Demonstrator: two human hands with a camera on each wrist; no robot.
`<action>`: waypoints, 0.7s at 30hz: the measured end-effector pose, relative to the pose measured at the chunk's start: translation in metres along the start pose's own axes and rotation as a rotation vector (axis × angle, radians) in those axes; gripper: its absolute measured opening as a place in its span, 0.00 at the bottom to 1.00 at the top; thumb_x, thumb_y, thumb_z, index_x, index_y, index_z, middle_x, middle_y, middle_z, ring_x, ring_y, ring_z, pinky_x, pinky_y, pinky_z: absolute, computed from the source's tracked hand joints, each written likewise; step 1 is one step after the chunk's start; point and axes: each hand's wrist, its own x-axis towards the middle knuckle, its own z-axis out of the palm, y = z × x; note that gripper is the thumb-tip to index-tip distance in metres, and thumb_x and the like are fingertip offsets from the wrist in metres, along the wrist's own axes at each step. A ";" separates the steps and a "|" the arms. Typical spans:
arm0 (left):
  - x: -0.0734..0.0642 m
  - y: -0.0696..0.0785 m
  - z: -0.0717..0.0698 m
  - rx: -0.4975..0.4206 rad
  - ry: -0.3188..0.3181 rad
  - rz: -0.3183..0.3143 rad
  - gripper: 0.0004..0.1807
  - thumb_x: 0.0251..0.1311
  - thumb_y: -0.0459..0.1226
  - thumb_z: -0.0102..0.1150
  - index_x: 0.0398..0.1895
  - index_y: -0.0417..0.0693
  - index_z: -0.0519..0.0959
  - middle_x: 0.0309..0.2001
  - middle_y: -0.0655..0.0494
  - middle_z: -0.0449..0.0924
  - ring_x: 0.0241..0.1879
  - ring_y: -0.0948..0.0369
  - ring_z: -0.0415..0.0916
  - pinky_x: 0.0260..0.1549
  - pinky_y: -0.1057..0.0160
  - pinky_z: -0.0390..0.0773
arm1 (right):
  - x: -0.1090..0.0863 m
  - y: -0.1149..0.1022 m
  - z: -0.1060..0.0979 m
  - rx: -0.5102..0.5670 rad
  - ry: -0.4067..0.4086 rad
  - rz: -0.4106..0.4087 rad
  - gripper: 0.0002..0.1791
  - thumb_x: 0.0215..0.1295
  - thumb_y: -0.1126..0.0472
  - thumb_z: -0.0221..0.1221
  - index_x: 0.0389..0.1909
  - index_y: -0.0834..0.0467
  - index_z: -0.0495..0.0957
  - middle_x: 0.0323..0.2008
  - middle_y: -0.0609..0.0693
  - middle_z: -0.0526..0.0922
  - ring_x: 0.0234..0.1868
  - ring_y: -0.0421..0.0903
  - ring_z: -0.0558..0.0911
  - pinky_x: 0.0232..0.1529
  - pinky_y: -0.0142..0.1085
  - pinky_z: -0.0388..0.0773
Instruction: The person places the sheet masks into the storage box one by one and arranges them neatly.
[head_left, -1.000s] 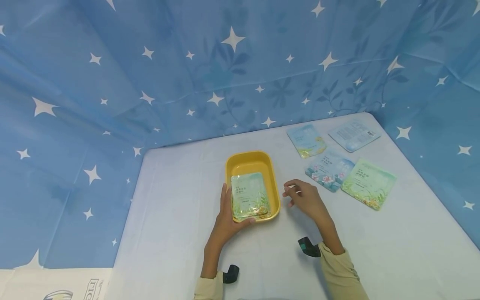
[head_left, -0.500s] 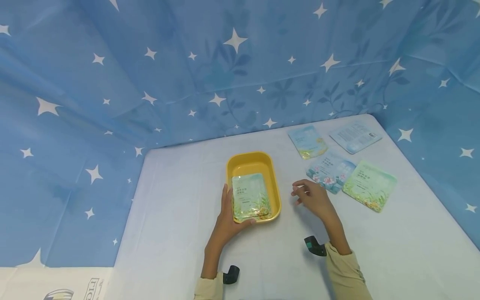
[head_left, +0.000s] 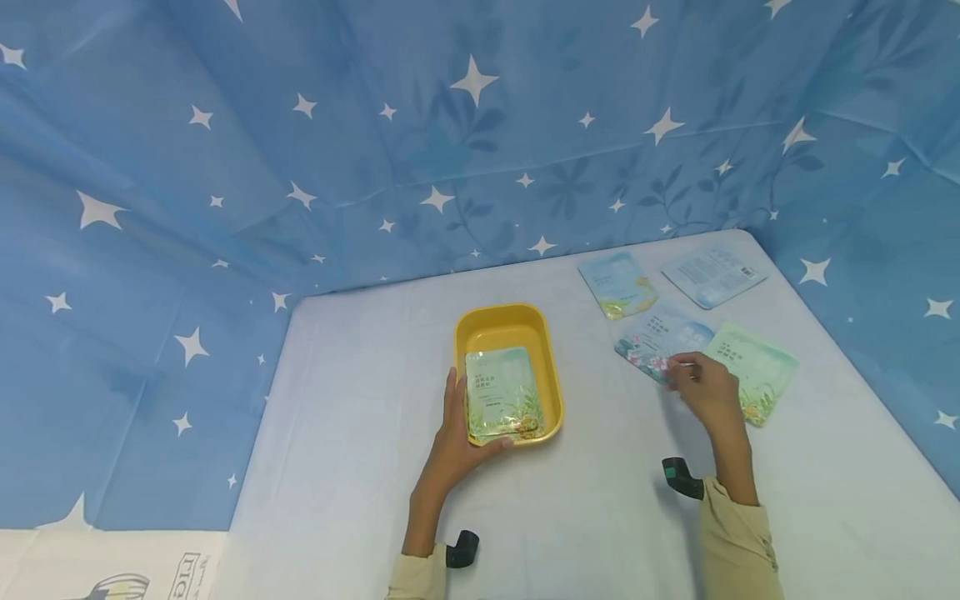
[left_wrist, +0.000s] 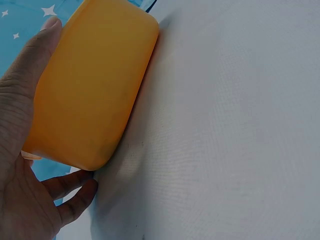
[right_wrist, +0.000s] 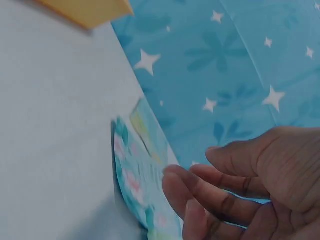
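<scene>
My left hand [head_left: 452, 442] holds a yellow plastic tray [head_left: 501, 315] at its near left corner, thumb at the near rim and fingers along the left side. Inside the tray lie green floral sachets [head_left: 498, 387], stacked. In the left wrist view the thumb lies along the yellow tray wall [left_wrist: 95, 85]. My right hand [head_left: 708, 390] hovers over the sachets on the right, fingers loosely bent and holding nothing. Below its fingertips are a blue sachet with pink flowers [head_left: 656, 337] and a green sachet [head_left: 761, 367], partly covered by the hand. The right wrist view shows the pink-flowered sachet [right_wrist: 132, 175] beside the fingers.
Farther back lie a light blue sachet with yellow flowers [head_left: 617, 283] and a sachet with its printed back up [head_left: 712, 273]. All rest on a white-covered table [head_left: 352, 400]. A blue star-patterned curtain [head_left: 337, 150] stands behind the table's back edge.
My right hand has moved right, from beside the tray to over the blue and green sachets. The left hand and the tray have stayed in place.
</scene>
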 end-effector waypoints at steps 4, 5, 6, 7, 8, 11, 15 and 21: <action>0.000 0.000 0.000 -0.005 0.000 0.003 0.68 0.42 0.62 0.73 0.79 0.61 0.36 0.80 0.61 0.26 0.74 0.48 0.52 0.62 0.41 0.67 | 0.003 0.021 -0.010 -0.066 0.145 0.162 0.21 0.74 0.55 0.48 0.52 0.69 0.77 0.45 0.70 0.83 0.43 0.64 0.83 0.26 0.36 0.71; 0.001 0.000 0.000 -0.005 0.001 0.004 0.68 0.42 0.62 0.73 0.79 0.61 0.36 0.80 0.60 0.26 0.74 0.48 0.53 0.62 0.40 0.67 | 0.003 0.027 -0.011 -0.078 0.171 0.211 0.22 0.73 0.55 0.48 0.52 0.69 0.76 0.46 0.70 0.82 0.44 0.65 0.82 0.27 0.37 0.70; 0.001 0.000 0.000 -0.005 0.002 0.004 0.68 0.42 0.62 0.74 0.79 0.62 0.36 0.80 0.60 0.26 0.74 0.47 0.53 0.62 0.40 0.67 | 0.004 0.033 -0.012 -0.085 0.189 0.263 0.22 0.73 0.55 0.48 0.53 0.69 0.76 0.47 0.71 0.81 0.45 0.66 0.80 0.28 0.39 0.70; 0.001 -0.001 0.000 -0.004 0.002 0.003 0.69 0.42 0.62 0.74 0.79 0.62 0.36 0.80 0.60 0.26 0.74 0.47 0.53 0.62 0.40 0.67 | 0.004 0.038 -0.013 -0.087 0.205 0.312 0.23 0.73 0.55 0.47 0.55 0.70 0.75 0.48 0.72 0.79 0.45 0.66 0.78 0.29 0.42 0.69; 0.001 -0.001 0.000 0.000 0.002 0.002 0.69 0.42 0.62 0.74 0.79 0.63 0.36 0.80 0.60 0.26 0.74 0.47 0.52 0.62 0.40 0.67 | 0.004 0.043 -0.014 -0.087 0.213 0.355 0.24 0.73 0.55 0.46 0.56 0.70 0.74 0.49 0.73 0.77 0.47 0.67 0.76 0.30 0.46 0.69; 0.001 -0.003 0.001 0.004 0.000 -0.004 0.69 0.41 0.62 0.73 0.79 0.64 0.36 0.80 0.61 0.26 0.75 0.48 0.52 0.62 0.41 0.67 | 0.002 0.057 -0.015 -0.098 0.234 0.437 0.25 0.72 0.56 0.45 0.59 0.72 0.71 0.53 0.76 0.68 0.54 0.70 0.68 0.35 0.56 0.68; 0.000 -0.003 0.001 0.001 0.000 -0.008 0.68 0.42 0.62 0.73 0.79 0.64 0.36 0.80 0.61 0.26 0.75 0.49 0.52 0.63 0.41 0.67 | -0.002 0.066 -0.015 -0.122 0.278 0.456 0.26 0.71 0.57 0.46 0.60 0.74 0.69 0.57 0.79 0.62 0.59 0.74 0.61 0.42 0.63 0.64; 0.000 -0.003 0.001 0.005 0.000 -0.010 0.68 0.42 0.63 0.73 0.79 0.63 0.37 0.80 0.60 0.26 0.74 0.49 0.53 0.62 0.41 0.68 | -0.004 0.070 -0.016 -0.109 0.304 0.485 0.28 0.70 0.57 0.48 0.62 0.74 0.67 0.60 0.80 0.57 0.62 0.72 0.57 0.47 0.62 0.61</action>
